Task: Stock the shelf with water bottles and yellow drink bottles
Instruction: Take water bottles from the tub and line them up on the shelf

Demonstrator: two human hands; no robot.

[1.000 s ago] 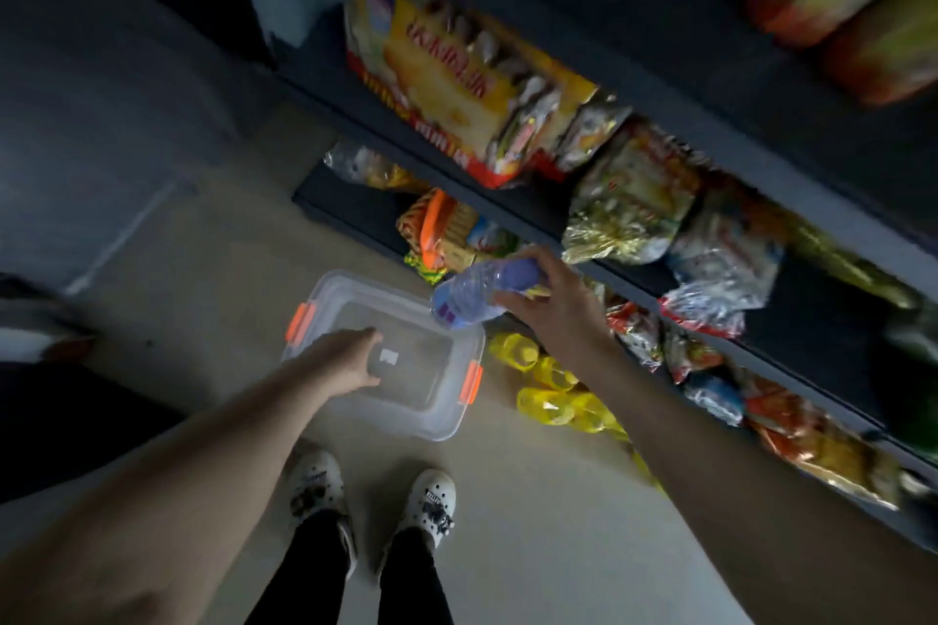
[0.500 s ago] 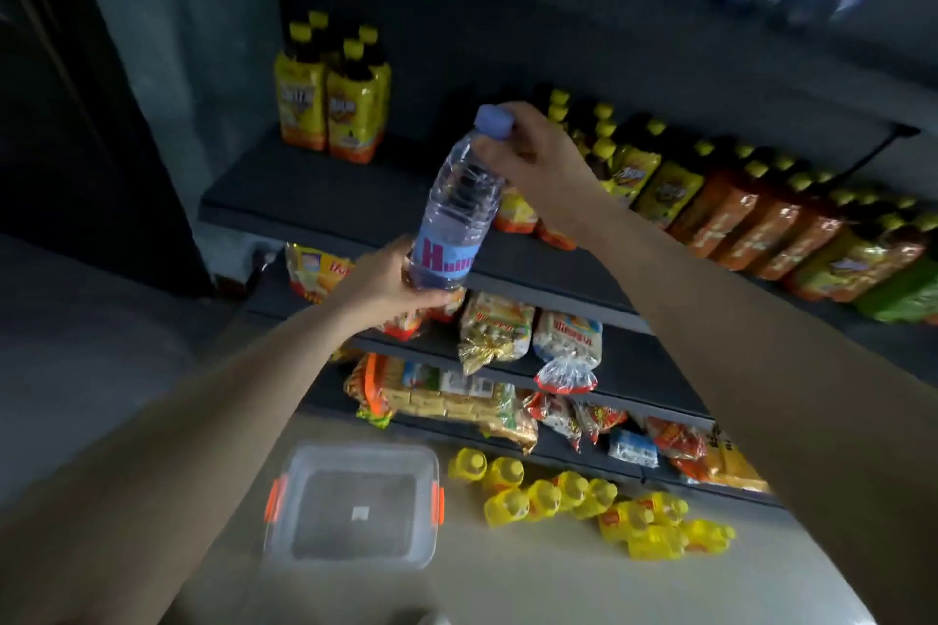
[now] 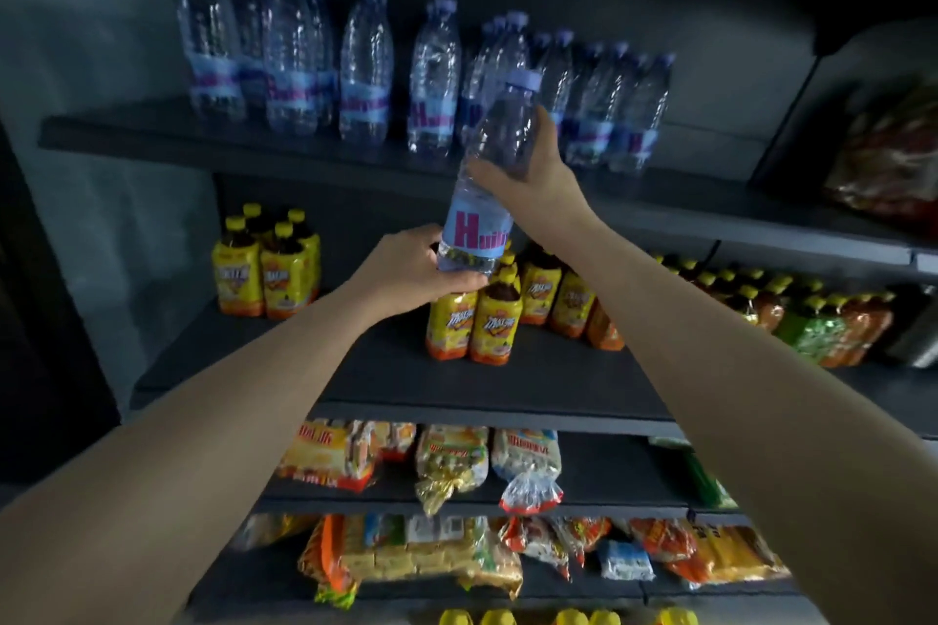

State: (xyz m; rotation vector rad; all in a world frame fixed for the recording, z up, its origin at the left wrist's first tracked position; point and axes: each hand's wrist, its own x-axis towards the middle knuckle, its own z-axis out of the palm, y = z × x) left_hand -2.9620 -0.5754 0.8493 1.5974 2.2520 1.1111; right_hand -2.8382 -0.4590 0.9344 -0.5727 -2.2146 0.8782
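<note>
Both hands hold one water bottle [image 3: 490, 178] upright in the air in front of the shelf [image 3: 304, 157] that carries the row of water bottles [image 3: 365, 66]. The left hand [image 3: 406, 272] cups its base with fingers curled under it, and the right hand [image 3: 538, 173] wraps its upper body, cap above the fingers.

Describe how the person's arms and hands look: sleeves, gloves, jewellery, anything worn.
Both arms are bare up to the frame edge, no sleeves in view. The left hand and right hand wear no gloves; no watch, bracelet or ring shows, though the dim, blurred picture could hide something small.
</note>
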